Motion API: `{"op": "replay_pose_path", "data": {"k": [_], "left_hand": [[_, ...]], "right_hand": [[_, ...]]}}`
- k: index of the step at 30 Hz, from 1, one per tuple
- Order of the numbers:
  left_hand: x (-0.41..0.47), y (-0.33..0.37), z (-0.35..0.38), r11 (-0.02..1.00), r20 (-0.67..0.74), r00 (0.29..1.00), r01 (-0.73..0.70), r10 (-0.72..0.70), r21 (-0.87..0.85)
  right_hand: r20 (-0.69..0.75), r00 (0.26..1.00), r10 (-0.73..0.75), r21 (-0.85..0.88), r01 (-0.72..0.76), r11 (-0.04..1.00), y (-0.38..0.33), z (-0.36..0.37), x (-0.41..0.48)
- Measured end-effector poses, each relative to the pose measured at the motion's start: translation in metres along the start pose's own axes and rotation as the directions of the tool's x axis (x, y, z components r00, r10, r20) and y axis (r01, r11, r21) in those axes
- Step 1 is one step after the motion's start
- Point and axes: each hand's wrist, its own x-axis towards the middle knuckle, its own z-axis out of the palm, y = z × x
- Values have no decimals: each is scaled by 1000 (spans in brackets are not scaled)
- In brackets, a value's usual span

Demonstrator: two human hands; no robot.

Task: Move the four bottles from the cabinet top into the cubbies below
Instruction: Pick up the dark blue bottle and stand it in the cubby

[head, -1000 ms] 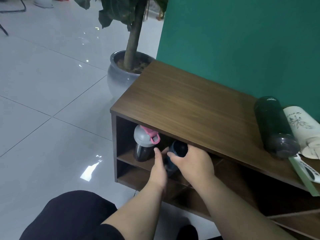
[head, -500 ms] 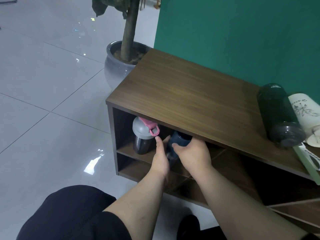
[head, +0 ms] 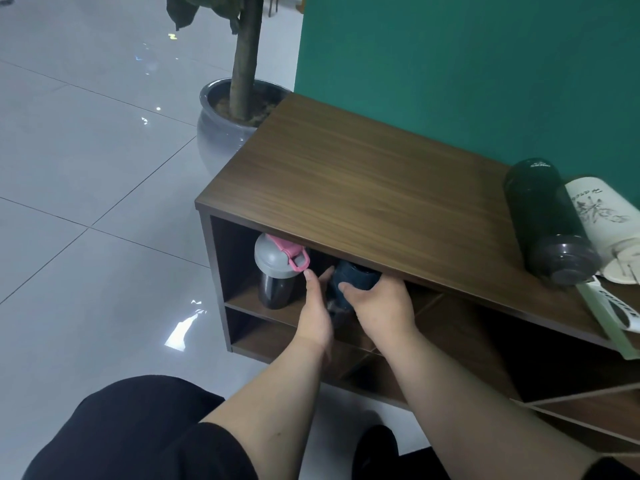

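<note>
A dark blue bottle [head: 355,280] stands inside the upper left cubby of the brown cabinet [head: 363,188], its top just under the cabinet's front edge. My right hand [head: 379,304] is wrapped around it from the right, and my left hand [head: 317,310] presses on its left side. To its left in the same cubby a dark shaker bottle with a grey and pink lid [head: 277,268] stands upright. On the cabinet top at the far right lie a dark green bottle [head: 547,223] and, touching it, a cream bottle with black lettering [head: 604,223].
A pale green and white flat pack [head: 613,317] lies at the cabinet top's right front edge. A grey pot with a tree trunk [head: 225,123] stands on the tiled floor by the cabinet's left end. A green wall is behind. My dark-clothed knee [head: 131,427] is at lower left.
Both hands have pushed the dark blue bottle deeper into the cubby, so more of it is hidden under the top. The camera has tilted slightly.
</note>
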Motion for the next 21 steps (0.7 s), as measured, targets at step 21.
{"op": "replay_pose_path", "data": {"k": [21], "left_hand": [[-9,7,-5,999,43,999,1,-3,49]], "right_hand": [[219,961,171,485,-259,835,37,23,-19]]}}
